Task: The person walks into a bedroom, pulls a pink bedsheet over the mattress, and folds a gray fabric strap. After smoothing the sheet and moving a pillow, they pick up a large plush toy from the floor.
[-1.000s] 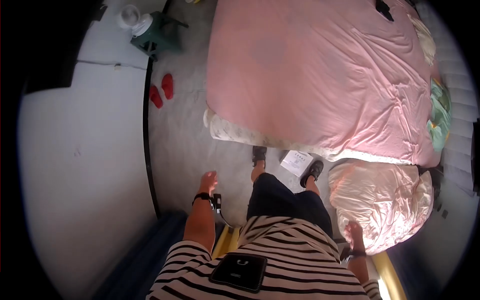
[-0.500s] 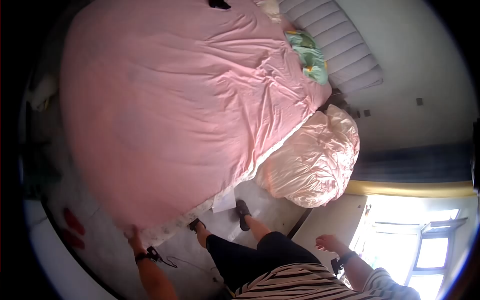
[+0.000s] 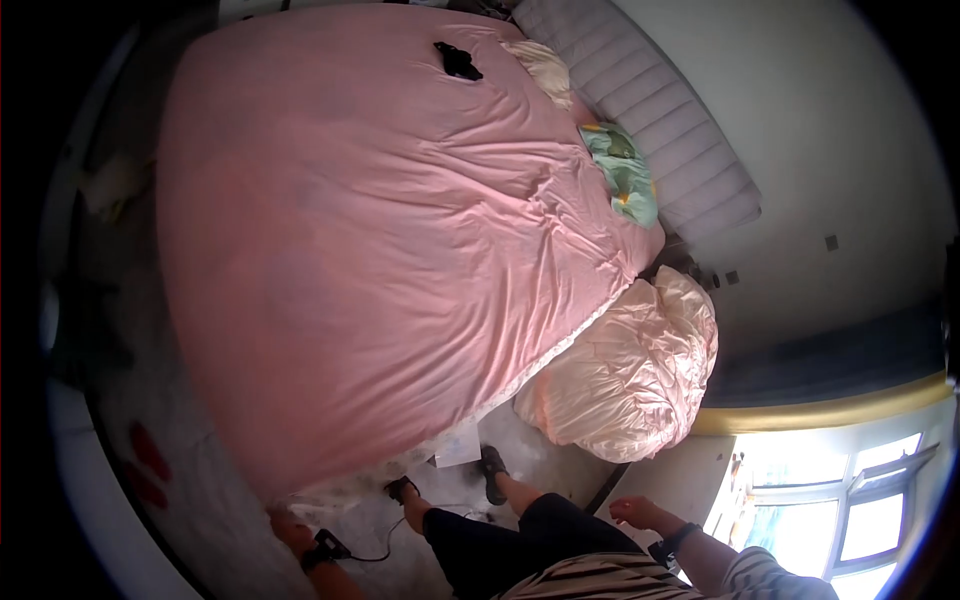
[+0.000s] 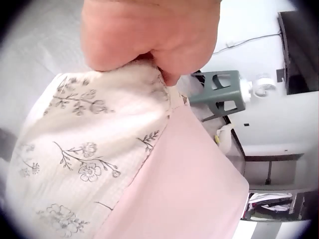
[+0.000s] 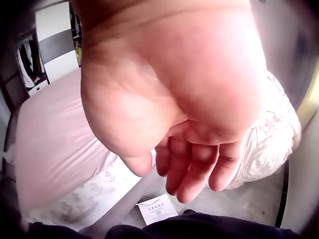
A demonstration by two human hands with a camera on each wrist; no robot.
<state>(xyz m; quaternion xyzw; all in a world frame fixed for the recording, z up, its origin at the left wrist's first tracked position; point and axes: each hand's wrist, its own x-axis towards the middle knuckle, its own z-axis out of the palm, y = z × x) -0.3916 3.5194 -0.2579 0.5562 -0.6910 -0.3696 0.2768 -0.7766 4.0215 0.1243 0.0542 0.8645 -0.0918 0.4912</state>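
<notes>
A pink bed sheet [image 3: 340,260] covers the large bed, creased toward the headboard side. Its near edge shows a white floral-print border [image 4: 84,129]. At the bed's near left corner, my left hand [image 3: 290,532] grips the cloth; in the left wrist view the floral border bunches up into the curled fingers, whose tips are hidden. My right hand [image 3: 640,513] hangs in the air beside my body, away from the bed. Seen in the right wrist view, its fingers [image 5: 192,172] are loosely curled and hold nothing.
A bundled pale pink quilt [image 3: 630,370] sits beside the bed. A white paper bag [image 5: 157,209] lies on the floor by my feet. Red slippers [image 3: 150,450] lie to the left, and a green stool [image 4: 219,94] stands near the wall. A green pillow [image 3: 625,175] and black item [image 3: 458,62] rest on the bed.
My left hand has gone from hanging free to holding the sheet at the bed corner. The head view has turned right, bringing the window into sight. My right hand stays free.
</notes>
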